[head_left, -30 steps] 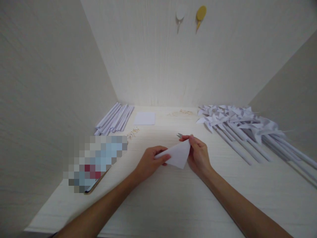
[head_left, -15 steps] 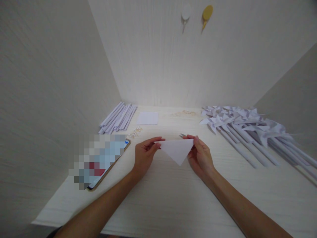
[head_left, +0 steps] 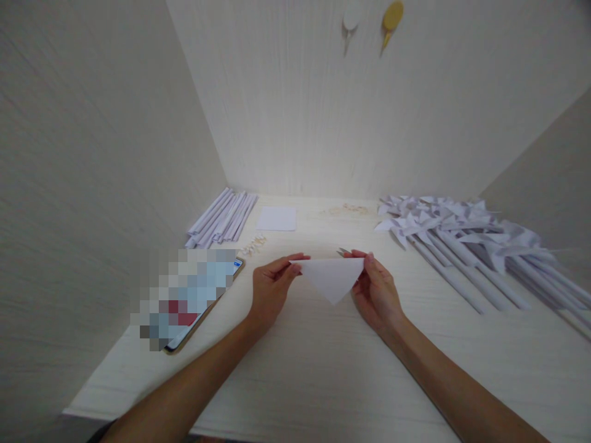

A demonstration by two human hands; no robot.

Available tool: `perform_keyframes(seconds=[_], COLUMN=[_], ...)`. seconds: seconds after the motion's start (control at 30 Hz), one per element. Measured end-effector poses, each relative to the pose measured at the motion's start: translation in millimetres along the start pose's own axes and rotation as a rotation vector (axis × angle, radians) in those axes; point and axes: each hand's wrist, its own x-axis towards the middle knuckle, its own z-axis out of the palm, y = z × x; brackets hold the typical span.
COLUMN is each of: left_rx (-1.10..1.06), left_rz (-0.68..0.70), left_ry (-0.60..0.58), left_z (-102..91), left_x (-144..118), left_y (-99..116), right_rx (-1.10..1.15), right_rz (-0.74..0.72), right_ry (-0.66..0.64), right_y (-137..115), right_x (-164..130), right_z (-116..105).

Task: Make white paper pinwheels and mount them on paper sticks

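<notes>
I hold a white paper folded into a triangle (head_left: 331, 278) between my two hands, just above the pale wood-grain table (head_left: 323, 369), with its long edge level on top and its point hanging down toward me. My left hand (head_left: 270, 289) pinches the triangle's left corner between thumb and fingertips, and my right hand (head_left: 376, 289) pinches the right corner the same way, so both grips are closed on the paper and nothing else. Just behind my right fingers, the tip of a small metal tool (head_left: 342, 251) shows on the table, too hidden to tell more. To my left lies a phone with a gold-coloured edge (head_left: 194, 298), its screen blurred out. Farther back on the left sits a bundle of rolled white paper sticks (head_left: 223, 217), with a small scatter of pale little pieces (head_left: 253, 245) near its front end and a flat white square sheet (head_left: 276, 218) just beside it. On the right, a heap of finished white paper pinwheels on paper sticks (head_left: 462, 237) fans across the table, well apart from my hands. On the wall behind hang two hooks, one white (head_left: 351, 18) and one yellow (head_left: 391, 17).
</notes>
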Motion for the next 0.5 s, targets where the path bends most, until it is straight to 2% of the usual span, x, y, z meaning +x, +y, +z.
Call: perform_keyframes(seconds=[0.5], left_rx=[-0.015], left_rz=[0.019], left_ry=[0.006], left_z=[-0.4], left_x=[-0.4], left_y=[-0.7], right_rx=[-0.006], right_rz=[-0.01], right_ry=[-0.016], right_y=[0.7], right_x=[1.3], right_z=[-2.3])
